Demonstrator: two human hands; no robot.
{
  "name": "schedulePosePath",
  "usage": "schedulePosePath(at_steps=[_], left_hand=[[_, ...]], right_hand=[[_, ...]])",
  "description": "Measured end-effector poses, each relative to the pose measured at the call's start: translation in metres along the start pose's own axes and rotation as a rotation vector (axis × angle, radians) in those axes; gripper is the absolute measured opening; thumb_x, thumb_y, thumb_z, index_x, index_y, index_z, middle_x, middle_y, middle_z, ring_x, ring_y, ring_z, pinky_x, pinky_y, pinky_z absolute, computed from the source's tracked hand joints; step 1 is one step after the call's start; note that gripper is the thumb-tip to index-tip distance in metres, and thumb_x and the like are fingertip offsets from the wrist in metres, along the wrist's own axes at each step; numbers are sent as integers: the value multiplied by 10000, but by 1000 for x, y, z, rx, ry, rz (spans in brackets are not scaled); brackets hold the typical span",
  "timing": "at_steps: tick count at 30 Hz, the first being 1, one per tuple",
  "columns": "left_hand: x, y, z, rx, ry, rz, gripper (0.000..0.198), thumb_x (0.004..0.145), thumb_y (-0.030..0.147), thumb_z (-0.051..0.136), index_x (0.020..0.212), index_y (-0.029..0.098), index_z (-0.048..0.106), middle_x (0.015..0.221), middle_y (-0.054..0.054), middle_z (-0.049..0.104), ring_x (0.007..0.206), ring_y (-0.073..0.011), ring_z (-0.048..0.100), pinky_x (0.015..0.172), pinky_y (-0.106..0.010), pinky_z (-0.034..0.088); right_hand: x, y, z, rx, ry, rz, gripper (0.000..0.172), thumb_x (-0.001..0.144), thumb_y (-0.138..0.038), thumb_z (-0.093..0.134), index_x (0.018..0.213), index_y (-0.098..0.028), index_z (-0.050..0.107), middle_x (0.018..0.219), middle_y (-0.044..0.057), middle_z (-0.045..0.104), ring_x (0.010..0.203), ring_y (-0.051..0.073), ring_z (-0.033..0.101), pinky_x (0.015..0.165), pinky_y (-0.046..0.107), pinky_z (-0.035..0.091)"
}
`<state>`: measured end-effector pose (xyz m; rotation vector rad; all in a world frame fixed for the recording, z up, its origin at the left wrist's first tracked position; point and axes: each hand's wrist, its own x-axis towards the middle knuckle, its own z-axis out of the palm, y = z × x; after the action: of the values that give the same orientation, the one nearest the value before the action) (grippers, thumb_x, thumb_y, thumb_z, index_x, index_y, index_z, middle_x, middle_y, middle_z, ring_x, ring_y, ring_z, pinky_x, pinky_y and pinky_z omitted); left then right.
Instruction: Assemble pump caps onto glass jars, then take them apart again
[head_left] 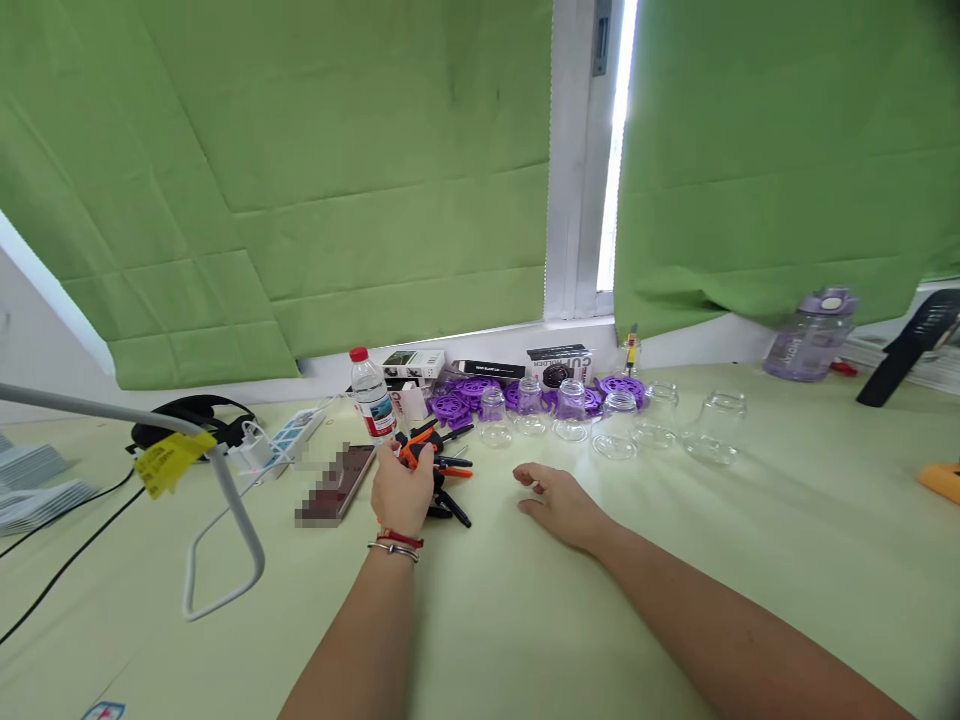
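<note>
My left hand (pixel 402 492) is closed around an orange and black clamp (pixel 417 446), lifted a little over a small pile of black and orange clamps (pixel 450 485) on the pale green table (pixel 525 620). A red string and a metal bangle circle that wrist. My right hand (pixel 556 503) rests on the table to the right of the pile, fingers loosely curled and apart, holding nothing. A row of several clear glass jars (pixel 570 412) stands behind the hands, in front of purple round lids (pixel 459 400).
A water bottle (pixel 373 398) with a red cap stands behind the left hand, with a phone (pixel 341 482) beside it. Power strip (pixel 289 435), headphones (pixel 191 418) and cables lie left. A grey metal bar (pixel 225 480) crosses the left. A purple jug (pixel 810 338) sits far right.
</note>
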<state>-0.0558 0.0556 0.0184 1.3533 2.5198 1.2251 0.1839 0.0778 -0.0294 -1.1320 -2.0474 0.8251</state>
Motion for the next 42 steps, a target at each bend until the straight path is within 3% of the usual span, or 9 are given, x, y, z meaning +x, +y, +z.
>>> schedulePosePath(at_steps=[10,18,22,25,27,30,33,36,42], left_hand=[[-1,1,2,218,-86,64,391,757,585,453,854,219,555,799,-135,671,770,-335,627,599,-376,414],[-12,10,-3,198,25,268,310,834,510,415,815,217,514,905,-80,610,806,-231,577,562,-274,340],[-22,18,-4,-44,53,395,306,818,466,486,653,210,452,732,-28,525,689,-177,489,547,-261,285],[-34,22,-2,-597,-316,339,389,737,484,610,573,198,404,552,40,381,534,-108,366,527,-234,277],[-44,24,1,-1059,-810,217,452,663,536,672,566,192,396,502,71,338,448,-65,282,473,-209,253],[-57,21,3,-1220,-1222,220,664,413,752,670,468,201,305,396,85,308,341,-36,231,375,-210,247],[-61,14,4,-1299,-1464,239,715,241,784,673,381,199,285,312,66,312,280,-34,240,320,-221,248],[-59,10,6,-1486,-1679,218,673,295,685,757,370,180,318,308,54,339,274,-31,262,320,-203,236],[-58,10,8,-1592,-1741,217,629,371,624,784,403,174,345,344,58,357,288,-26,261,322,-187,224]], right_hand=[[0,2,3,-52,-40,-43,323,732,-254,587,1054,-236,612,1055,81,643,952,261,585,835,395,448],[1,5,4,-61,-41,-49,313,743,-274,584,1050,-228,619,1038,89,648,951,264,590,837,401,451],[0,5,4,-9,-36,-46,304,747,-280,585,1044,-227,625,1041,87,652,956,262,596,837,399,457],[0,3,5,66,-29,-40,282,754,-290,580,1023,-219,628,1017,80,663,940,247,611,833,387,468],[1,3,6,91,-24,-42,263,757,-297,578,1000,-211,632,988,78,671,922,241,617,830,385,473],[1,4,8,100,-22,-50,244,761,-290,576,984,-214,637,980,76,676,921,240,622,837,382,474],[2,5,8,77,-29,-53,247,760,-276,574,991,-217,638,988,77,677,924,244,624,835,379,474],[3,5,8,34,-33,-62,253,756,-268,572,994,-211,641,994,82,676,918,247,623,836,383,470],[3,4,7,-24,-42,-72,261,758,-270,568,1001,-209,643,1004,84,674,919,249,619,837,381,466]])
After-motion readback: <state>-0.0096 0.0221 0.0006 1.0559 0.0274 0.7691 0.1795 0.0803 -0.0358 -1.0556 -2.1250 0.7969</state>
